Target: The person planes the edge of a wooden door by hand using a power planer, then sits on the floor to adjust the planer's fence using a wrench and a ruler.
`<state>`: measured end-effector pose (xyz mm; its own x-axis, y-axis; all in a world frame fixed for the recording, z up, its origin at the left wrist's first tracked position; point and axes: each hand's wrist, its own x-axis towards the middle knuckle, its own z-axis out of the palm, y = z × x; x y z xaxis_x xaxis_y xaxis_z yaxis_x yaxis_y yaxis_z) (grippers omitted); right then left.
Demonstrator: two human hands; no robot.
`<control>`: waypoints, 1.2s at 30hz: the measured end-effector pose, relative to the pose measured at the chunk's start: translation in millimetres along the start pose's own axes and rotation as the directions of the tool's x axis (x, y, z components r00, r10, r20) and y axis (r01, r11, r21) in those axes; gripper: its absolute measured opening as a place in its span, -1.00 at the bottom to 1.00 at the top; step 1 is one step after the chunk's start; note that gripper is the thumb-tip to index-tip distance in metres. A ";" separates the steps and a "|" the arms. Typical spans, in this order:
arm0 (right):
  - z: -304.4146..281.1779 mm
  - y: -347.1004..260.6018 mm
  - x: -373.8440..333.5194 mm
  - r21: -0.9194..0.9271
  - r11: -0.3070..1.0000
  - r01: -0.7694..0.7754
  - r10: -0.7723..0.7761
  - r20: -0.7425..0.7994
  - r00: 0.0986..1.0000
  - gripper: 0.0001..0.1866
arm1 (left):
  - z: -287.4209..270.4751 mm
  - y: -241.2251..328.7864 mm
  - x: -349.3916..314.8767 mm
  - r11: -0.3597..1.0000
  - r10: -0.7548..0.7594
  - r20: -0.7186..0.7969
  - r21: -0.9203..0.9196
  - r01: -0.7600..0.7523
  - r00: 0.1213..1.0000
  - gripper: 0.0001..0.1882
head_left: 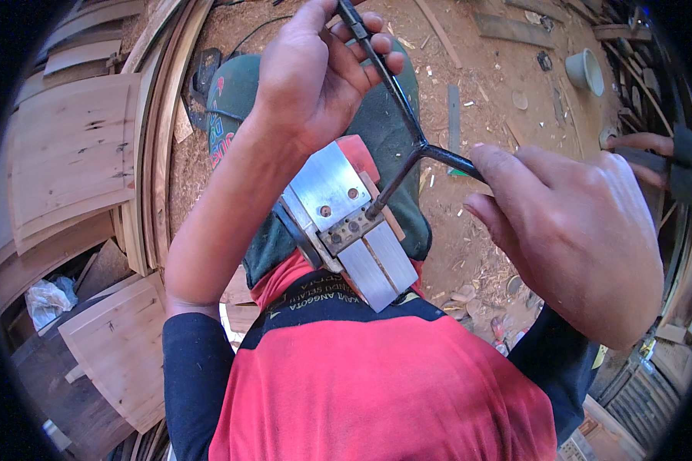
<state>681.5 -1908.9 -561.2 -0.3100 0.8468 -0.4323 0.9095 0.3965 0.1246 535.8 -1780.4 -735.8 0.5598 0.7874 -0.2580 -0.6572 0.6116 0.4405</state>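
An electric hand planer (327, 180) lies upside down across my lap, its shiny metal sole facing up. Across the middle of the sole runs a blade holder (336, 237) with several bolts. A black Y-shaped socket wrench (420, 144) stands tilted over it, the end of one arm on the rightmost bolt. My left hand (311, 81) has its fingers curled round the wrench's upper arm. My right hand (573, 227) grips the wrench's right arm between thumb and fingers, and that arm's end is hidden in the hand.
Wooden panels (77, 157) and long boards (159, 138) are stacked on the left. Wood chips and offcuts litter the dirt floor (484, 100). A pale bucket (584, 73) stands at the far right. By the right edge is a limb-like shape with a dark band (686, 165), not clear.
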 end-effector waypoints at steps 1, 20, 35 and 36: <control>2.2 -0.5 1.4 -0.025 1.000 0.006 -0.005 0.010 1.000 -0.70 | 0.0 1.9 -0.8 0.999 -0.008 0.026 -0.038 0.009 1.000 -0.67; 27.5 20.6 15.1 0.120 0.991 0.051 -0.034 -0.141 0.989 -0.79 | -60.6 1.2 23.4 0.998 0.042 0.430 -0.052 -0.022 0.902 -0.47; 39.1 33.4 11.3 0.202 0.971 0.125 -0.075 -0.237 0.969 -0.79 | -65.2 -3.7 31.8 0.975 0.112 0.360 0.142 -0.173 0.926 -0.56; 40.3 34.5 12.2 0.208 0.969 0.133 -0.080 -0.243 0.967 -0.79 | -68.2 -0.3 32.5 0.965 0.080 0.491 0.179 -0.191 0.868 -0.58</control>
<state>720.3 -1899.3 -598.2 -0.4398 0.8731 -0.2105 0.8979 0.4228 -0.1225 519.7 -1749.7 -803.0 0.6805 0.6946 0.2334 -0.6506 0.4262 0.6286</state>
